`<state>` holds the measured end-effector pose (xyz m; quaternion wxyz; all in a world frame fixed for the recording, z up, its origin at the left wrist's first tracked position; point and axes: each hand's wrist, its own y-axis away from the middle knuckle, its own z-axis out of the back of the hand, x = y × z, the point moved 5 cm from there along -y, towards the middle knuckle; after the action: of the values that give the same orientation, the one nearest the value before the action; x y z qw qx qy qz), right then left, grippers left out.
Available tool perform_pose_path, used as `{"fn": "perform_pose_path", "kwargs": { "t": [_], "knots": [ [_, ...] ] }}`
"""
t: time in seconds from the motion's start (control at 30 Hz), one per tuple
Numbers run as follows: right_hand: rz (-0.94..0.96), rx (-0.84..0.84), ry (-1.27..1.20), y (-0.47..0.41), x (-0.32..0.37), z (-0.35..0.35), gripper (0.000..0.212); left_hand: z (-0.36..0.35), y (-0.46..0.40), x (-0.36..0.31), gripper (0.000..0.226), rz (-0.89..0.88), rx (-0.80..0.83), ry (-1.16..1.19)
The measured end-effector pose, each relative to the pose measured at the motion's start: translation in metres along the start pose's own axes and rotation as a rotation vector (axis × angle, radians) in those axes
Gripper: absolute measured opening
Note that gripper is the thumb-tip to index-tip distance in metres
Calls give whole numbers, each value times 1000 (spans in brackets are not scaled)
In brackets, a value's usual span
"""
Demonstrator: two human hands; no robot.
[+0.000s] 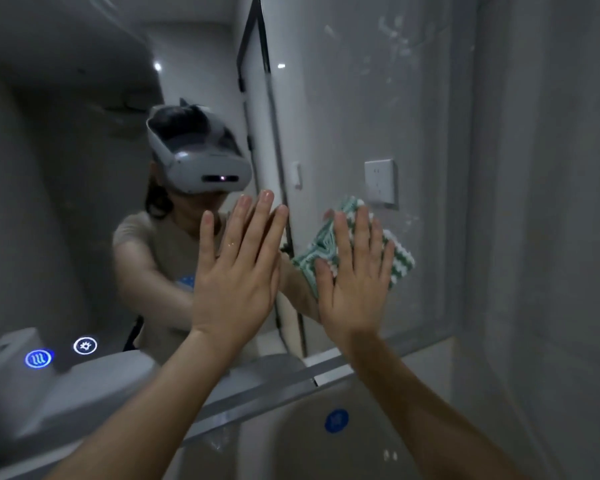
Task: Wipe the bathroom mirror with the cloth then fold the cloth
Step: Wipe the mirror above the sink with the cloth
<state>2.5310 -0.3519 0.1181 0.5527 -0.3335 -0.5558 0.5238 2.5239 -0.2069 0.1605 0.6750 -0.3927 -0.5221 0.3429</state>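
My right hand [355, 275] presses the cloth [352, 244] flat on the mirror [326, 116]; my left hand [236, 268], fingers straight, braces beside the cloth. I'd keep even pressure, overlapping strokes.

A home bathroom: a large frameless wall mirror [326, 116] with glowing blue and white touch icons [38, 358], glossy pale grey wall tiles [551, 202], a white wall socket [380, 181], and a white ceramic basin [291, 445] below.
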Motion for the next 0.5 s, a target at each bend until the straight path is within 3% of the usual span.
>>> {"fn": "perform_pose_path", "kwargs": {
  "t": [0.23,0.5],
  "knots": [
    [-41,47,-26,90,-5,-16,57,-3,-1,-1,56,8,13,-45],
    [-150,-32,-58,-42,-6,9,61,-2,0,-2,52,7,-21,-29]
  ]
}}
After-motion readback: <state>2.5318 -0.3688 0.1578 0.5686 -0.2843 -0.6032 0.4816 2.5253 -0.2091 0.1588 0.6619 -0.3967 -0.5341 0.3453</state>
